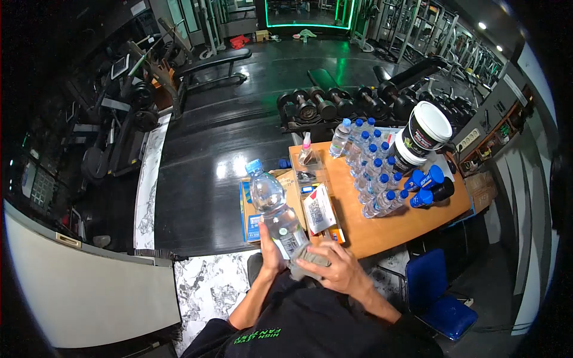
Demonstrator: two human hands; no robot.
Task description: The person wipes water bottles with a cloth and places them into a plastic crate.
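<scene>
A large clear plastic water bottle (276,209) with a light-blue cap is tilted in front of me, its cap pointing up and away. My left hand (271,253) is closed around its lower left side. Against the bottle's base, my right hand (335,268) presses a crumpled grey cloth (304,262), fingers bent over it. The cloth and fingers hide the bottom of the bottle. Part of a label shows just above the cloth.
Smaller water bottles (373,173) stand grouped on a wooden table (358,238), beside white tubs (421,131) and blue canisters (422,197). Cardboard boxes (248,209) and a spray bottle (306,152) are nearer. A blue chair (428,280) stands right; dumbbells (322,104) sit behind.
</scene>
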